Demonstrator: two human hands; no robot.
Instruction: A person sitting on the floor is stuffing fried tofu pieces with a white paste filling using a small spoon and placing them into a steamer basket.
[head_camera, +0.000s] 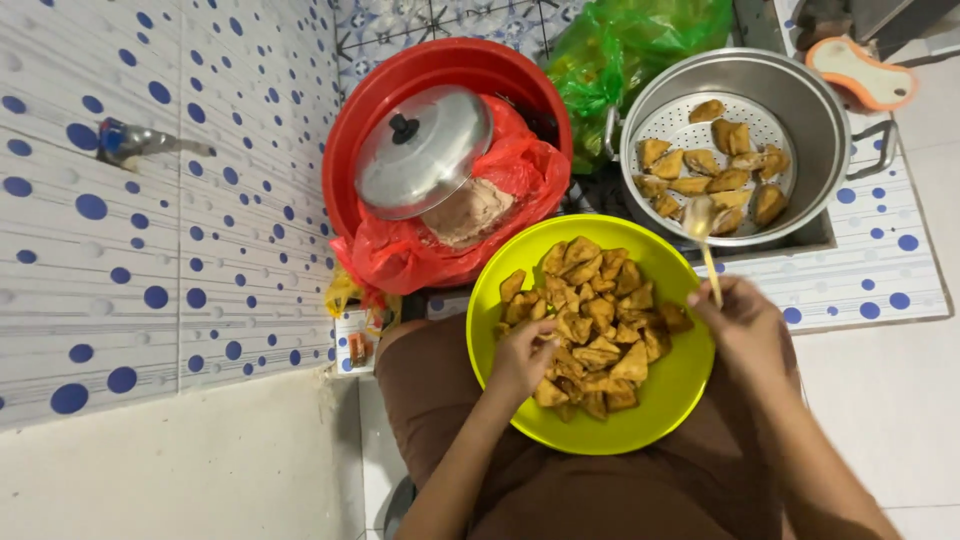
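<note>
On my lap sits the yellow-green bowl (668, 400), piled with brown fried tofu pieces (595, 335). My left hand (522, 358) is down on the left side of the pile, fingers curled around one piece at the heap's edge. My right hand (742, 325) is over the bowl's right rim, closed in a pinch on the thin handle of a spoon (704, 232); the spoon head points up and lies across the near rim of the metal steamer pot (812, 105). On the pot's perforated tray lie more tofu pieces (712, 165), spread loosely, mostly toward the near side. Just left of the pot and touching the bowl's far-left rim is a red basin (365, 120) lined with a red plastic bag (400, 255), with a tilted metal lid (425, 150) over pale filling (470, 212). Behind, between basin and pot, green plastic bag (620, 50). Far left, a tap (135, 142) on the dotted tile wall (100, 280).
</note>
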